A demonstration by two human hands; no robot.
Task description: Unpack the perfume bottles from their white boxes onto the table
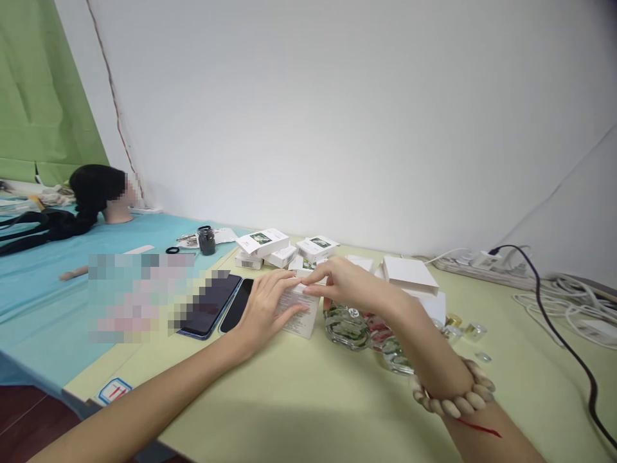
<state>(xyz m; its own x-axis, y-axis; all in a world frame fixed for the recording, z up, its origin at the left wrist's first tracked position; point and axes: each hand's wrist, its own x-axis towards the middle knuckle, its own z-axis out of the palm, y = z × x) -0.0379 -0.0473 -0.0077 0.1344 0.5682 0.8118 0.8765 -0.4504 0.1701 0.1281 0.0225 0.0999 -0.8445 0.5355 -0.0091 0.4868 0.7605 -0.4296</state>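
Note:
A small white box (299, 316) with fine print on its face stands on the table between my hands. My left hand (263, 307) steadies it from the left, with the thumb against the printed face and the fingers at the top edge. My right hand (340, 281) is bent over from the right, its fingertips gripping the box's upper edge. Close to my right hand are glass bottles, one with green inside (348, 328), one reddish (376, 329) and another greenish one (396, 355). Part of the box's top is hidden by my fingers.
Several white picture boxes (263, 242) are piled behind my hands, with larger white boxes (409, 275) to the right. Two phones (212, 308) lie left. Small caps (453, 319), cables (569, 308), a dark jar (206, 240) and a black-haired mannequin head (99, 186) are around.

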